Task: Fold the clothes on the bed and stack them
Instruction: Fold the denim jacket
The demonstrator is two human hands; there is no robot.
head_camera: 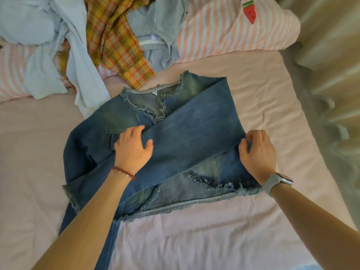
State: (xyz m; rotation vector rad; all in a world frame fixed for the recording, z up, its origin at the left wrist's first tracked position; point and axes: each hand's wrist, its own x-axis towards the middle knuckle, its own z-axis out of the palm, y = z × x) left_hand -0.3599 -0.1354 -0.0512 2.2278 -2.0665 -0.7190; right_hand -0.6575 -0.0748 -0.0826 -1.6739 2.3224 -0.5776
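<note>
A blue denim jacket (pixel 187 133) with frayed edges lies front up on the pink bed sheet (pixel 263 106). One sleeve is folded diagonally across its chest, running from the upper right down to the lower left. My left hand (pixel 132 149) rests flat on that sleeve near the jacket's left chest, fingers spread. My right hand (pixel 257 151) pinches the jacket's right edge at the sleeve fold, fingers curled. The other sleeve hangs toward the lower left, partly hidden under my left forearm.
At the back lies a pile of unfolded clothes: a light blue garment (pixel 58 55), a yellow plaid shirt (pixel 116 41) and a grey-blue top (pixel 157 36). A pink-striped pillow (pixel 233 32) sits at the back right. A beige curtain (pixel 331 75) hangs along the right.
</note>
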